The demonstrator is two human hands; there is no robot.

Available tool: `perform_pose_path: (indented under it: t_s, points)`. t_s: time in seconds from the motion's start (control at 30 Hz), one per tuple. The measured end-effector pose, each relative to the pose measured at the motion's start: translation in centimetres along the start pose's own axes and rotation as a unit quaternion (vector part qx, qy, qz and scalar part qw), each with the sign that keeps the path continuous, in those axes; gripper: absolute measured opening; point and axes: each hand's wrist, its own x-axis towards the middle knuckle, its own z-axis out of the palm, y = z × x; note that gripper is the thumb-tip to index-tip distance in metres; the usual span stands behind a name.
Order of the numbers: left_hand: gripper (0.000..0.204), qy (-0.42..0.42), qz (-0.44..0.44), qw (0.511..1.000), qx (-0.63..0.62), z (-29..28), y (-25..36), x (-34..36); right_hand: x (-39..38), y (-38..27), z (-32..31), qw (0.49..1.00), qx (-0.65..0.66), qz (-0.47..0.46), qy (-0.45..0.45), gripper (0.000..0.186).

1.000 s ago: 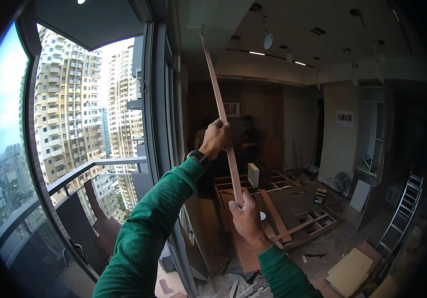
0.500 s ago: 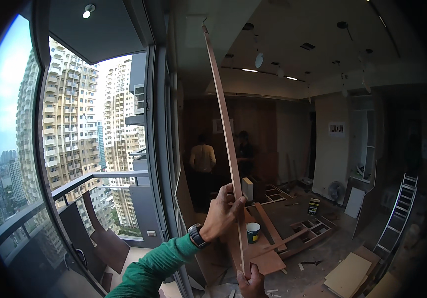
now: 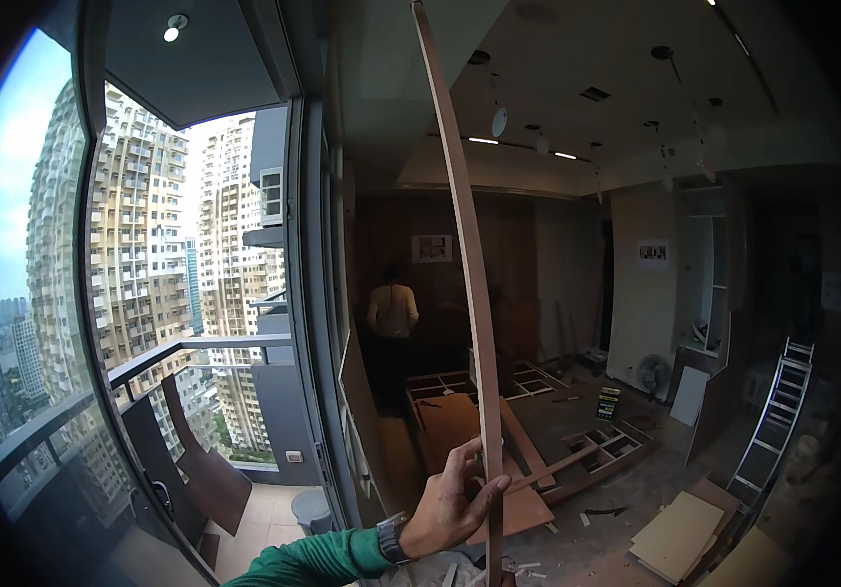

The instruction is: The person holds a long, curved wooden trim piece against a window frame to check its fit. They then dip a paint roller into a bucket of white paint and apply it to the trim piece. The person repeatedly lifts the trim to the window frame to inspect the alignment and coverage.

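Note:
A long, thin wooden strip (image 3: 472, 264) stands nearly upright before me, its top leaning left toward the ceiling and its lower part running out of the bottom edge. My left hand (image 3: 452, 501), in a green sleeve with a dark wristwatch (image 3: 392, 540), is closed on the strip's lower part, thumb lying across the near side. Only a sliver of my right hand (image 3: 508, 579) shows at the bottom edge, against the strip below the left hand; the rest is cut off.
Wooden frames (image 3: 601, 455) and boards (image 3: 450, 430) lie on the floor ahead. Pale panels (image 3: 677, 536) and an aluminium ladder (image 3: 774, 416) are at right. A person in a yellow top (image 3: 393, 311) stands at the back. The glass balcony door frame (image 3: 315, 293) runs close on my left.
The strip's top has risen to the upper edge of the view. Both my hands sit lower in view, the right one nearly out of it. The second person at the back no longer shows.

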Motion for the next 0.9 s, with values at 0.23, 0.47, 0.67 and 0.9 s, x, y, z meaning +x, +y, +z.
perform_pose_path:
  t_s: [0.23, 0.47, 0.67, 0.9]
  points:
    - [0.058, -0.042, -0.067, 0.997, -0.001, 1.1, 0.4, -1.2, -2.0, 0.5, -1.4, 0.999, 0.043, 0.005, -0.018, 0.035]
    - [0.060, -0.047, -0.061, 0.997, -0.021, 1.3, 0.6, 0.2, -1.0, -0.9, -2.3, 0.990, 0.076, 0.115, -0.028, 0.038]
    - [0.058, -0.011, -0.037, 0.999, -0.030, 0.3, -0.4, 2.5, 1.8, -3.3, -2.7, 0.992, 0.040, 0.119, -0.034, 0.041]
    - [0.059, 0.018, -0.019, 0.998, -0.059, -2.5, -4.7, 7.1, 7.7, -7.9, -0.6, 0.998, -0.053, 0.005, 0.043, 0.033]
